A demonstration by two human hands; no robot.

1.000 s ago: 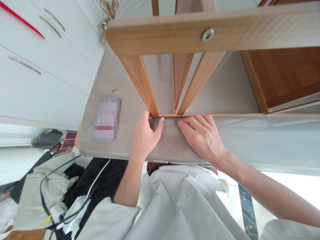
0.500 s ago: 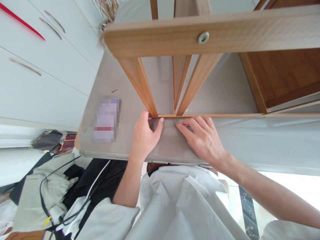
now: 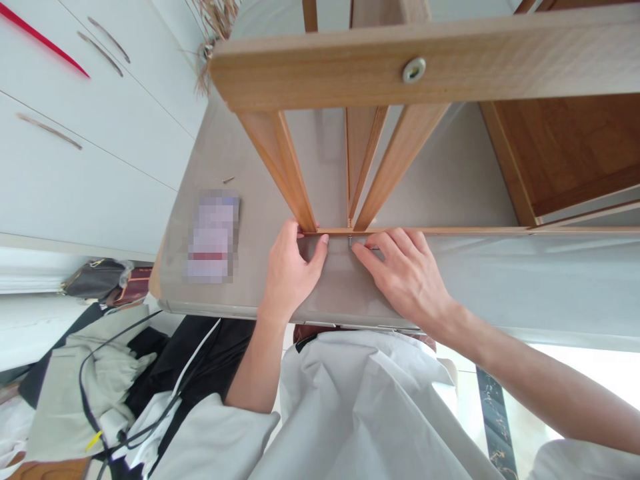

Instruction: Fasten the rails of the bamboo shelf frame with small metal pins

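Right at the near edge of a light-brown wooden slatted frame (image 3: 350,153), a small silvery metal tool (image 3: 351,242) stands against the frame's thin bottom rail, just where the middle slats meet it; it is too small to tell more than a short upright shank and a thin part running right under the fingers. The frame itself is honey-coloured wood with a visible grain: a broad top rail crosses the upper part of the view and carries a round silver bolt head (image 3: 415,69), and three flat slats fan down from it to the narrow rail resting on the glossy grey tabletop (image 3: 240,160).

The right hand (image 3: 407,277) lies flat-knuckled on the tabletop, thumb and forefinger pinched together on the tool. The left hand (image 3: 290,273) is curled loosely, its fingers hooked around the foot of the leftmost slat, thumb tip pressed on the tabletop just below the rail.

Left of the hands a blurred rectangular card (image 3: 213,237) lies on the tabletop. Beyond it stand white cabinet doors with slim metal handles (image 3: 75,113). A darker brown wooden panel (image 3: 570,147) sits at the right, and the person's white garment (image 3: 360,400) fills the foreground.
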